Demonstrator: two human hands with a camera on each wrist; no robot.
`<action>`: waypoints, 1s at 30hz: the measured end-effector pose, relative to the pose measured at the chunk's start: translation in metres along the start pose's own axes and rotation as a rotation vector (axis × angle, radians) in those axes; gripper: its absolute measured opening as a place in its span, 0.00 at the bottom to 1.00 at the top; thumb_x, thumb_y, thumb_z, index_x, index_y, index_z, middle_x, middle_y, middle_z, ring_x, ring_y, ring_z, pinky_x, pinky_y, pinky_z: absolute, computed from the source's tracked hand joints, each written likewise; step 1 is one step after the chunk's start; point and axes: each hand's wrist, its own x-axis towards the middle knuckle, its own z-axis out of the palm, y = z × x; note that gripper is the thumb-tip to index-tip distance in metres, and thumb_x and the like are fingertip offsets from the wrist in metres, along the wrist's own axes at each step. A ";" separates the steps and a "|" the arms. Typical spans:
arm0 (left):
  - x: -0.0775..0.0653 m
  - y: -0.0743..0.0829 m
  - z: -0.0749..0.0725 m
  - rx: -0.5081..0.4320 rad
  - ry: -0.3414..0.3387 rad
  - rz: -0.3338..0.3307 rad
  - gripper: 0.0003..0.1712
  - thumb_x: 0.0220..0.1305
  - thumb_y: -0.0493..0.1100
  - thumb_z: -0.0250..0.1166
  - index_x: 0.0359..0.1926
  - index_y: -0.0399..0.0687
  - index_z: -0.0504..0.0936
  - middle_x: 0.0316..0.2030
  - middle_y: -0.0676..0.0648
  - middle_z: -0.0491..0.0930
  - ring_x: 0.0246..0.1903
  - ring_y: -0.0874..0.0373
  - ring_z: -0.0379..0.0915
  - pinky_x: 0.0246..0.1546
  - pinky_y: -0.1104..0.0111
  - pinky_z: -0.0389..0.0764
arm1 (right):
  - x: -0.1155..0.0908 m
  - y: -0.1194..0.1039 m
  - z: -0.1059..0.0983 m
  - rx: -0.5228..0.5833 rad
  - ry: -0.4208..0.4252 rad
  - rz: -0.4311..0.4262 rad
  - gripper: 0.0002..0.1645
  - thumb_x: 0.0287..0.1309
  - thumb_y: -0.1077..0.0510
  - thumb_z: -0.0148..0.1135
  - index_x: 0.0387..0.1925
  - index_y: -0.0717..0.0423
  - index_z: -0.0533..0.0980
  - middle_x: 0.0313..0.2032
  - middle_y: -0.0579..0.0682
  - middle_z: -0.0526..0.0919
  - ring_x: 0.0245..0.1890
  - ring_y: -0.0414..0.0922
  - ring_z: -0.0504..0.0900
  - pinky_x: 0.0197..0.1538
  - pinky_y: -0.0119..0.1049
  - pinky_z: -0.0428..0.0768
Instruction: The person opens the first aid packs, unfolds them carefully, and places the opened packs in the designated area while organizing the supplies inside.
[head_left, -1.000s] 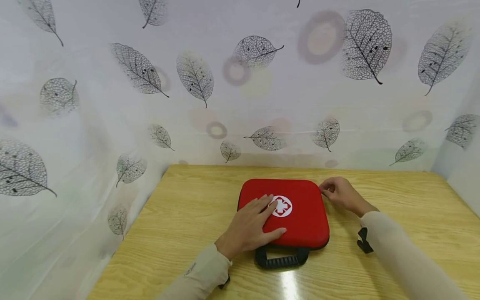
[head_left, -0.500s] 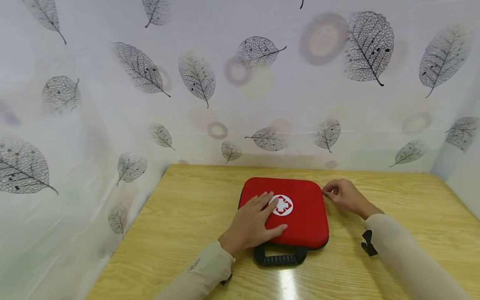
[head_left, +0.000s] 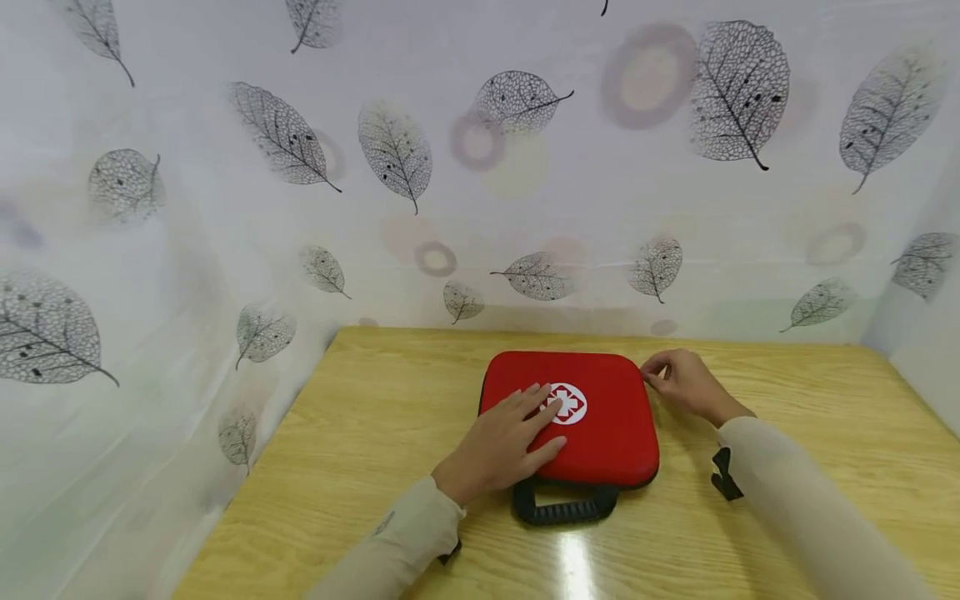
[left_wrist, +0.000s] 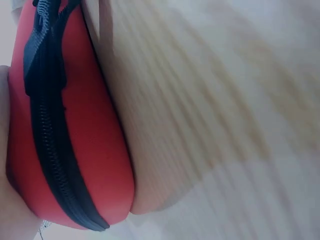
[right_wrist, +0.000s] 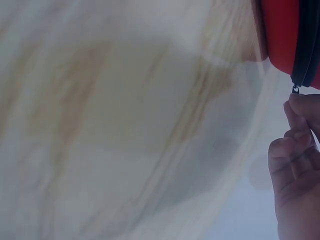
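A red first aid case (head_left: 607, 417) with a white cross emblem lies flat on the table, its black handle (head_left: 566, 512) toward me. My left hand (head_left: 502, 442) rests on the lid's left part, fingers spread and straight, partly over the emblem. At the case's far right corner, my right hand (head_left: 681, 385) pinches the small zipper pull (right_wrist: 295, 90) between thumb and finger. The black zipper (right_wrist: 306, 55) runs along the case's side above that pinch. In the left wrist view, the zipper (left_wrist: 50, 145) on the near side appears closed along its teeth.
The case sits on a wooden table (head_left: 390, 383) with a light grain. Behind and to the left hangs a pale curtain (head_left: 420, 275) printed with leaves, meeting the table's far edge. Black straps (head_left: 725, 475) show under the cream sleeves.
Both hands keep nearly the same places. My right hand shifts slightly around the case's far right corner, still pinching the zipper pull, and the left stays flat on the lid.
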 end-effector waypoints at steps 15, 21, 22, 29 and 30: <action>0.020 -0.009 0.010 0.055 -0.005 -0.049 0.35 0.75 0.64 0.50 0.75 0.54 0.67 0.75 0.47 0.63 0.74 0.52 0.58 0.74 0.64 0.55 | 0.010 0.005 0.000 0.001 0.024 0.049 0.05 0.61 0.69 0.65 0.35 0.67 0.85 0.31 0.55 0.86 0.25 0.43 0.75 0.27 0.34 0.74; 0.021 -0.009 0.012 0.068 -0.016 -0.051 0.35 0.76 0.64 0.48 0.76 0.54 0.66 0.75 0.47 0.61 0.74 0.53 0.57 0.75 0.64 0.53 | -0.001 0.003 -0.002 -0.016 0.018 0.021 0.04 0.60 0.68 0.66 0.34 0.64 0.86 0.30 0.52 0.86 0.24 0.42 0.73 0.27 0.34 0.73; 0.021 -0.009 0.012 0.073 -0.016 -0.052 0.35 0.76 0.64 0.48 0.75 0.54 0.67 0.75 0.47 0.61 0.74 0.53 0.57 0.75 0.65 0.53 | -0.003 0.002 -0.002 -0.017 0.016 0.018 0.04 0.60 0.68 0.66 0.34 0.64 0.86 0.30 0.51 0.85 0.24 0.42 0.73 0.27 0.34 0.72; 0.020 -0.007 0.010 0.079 -0.004 -0.051 0.34 0.76 0.63 0.49 0.75 0.54 0.68 0.75 0.46 0.62 0.74 0.52 0.58 0.75 0.64 0.54 | -0.019 -0.002 -0.001 -0.021 0.011 0.008 0.03 0.60 0.68 0.67 0.33 0.63 0.86 0.29 0.49 0.85 0.23 0.40 0.71 0.26 0.33 0.72; 0.020 -0.007 0.010 0.079 -0.002 -0.050 0.34 0.76 0.63 0.49 0.75 0.54 0.68 0.75 0.46 0.63 0.74 0.52 0.58 0.75 0.64 0.54 | -0.022 -0.003 -0.001 -0.019 0.009 0.007 0.03 0.59 0.68 0.67 0.33 0.63 0.86 0.30 0.49 0.85 0.23 0.40 0.71 0.26 0.32 0.72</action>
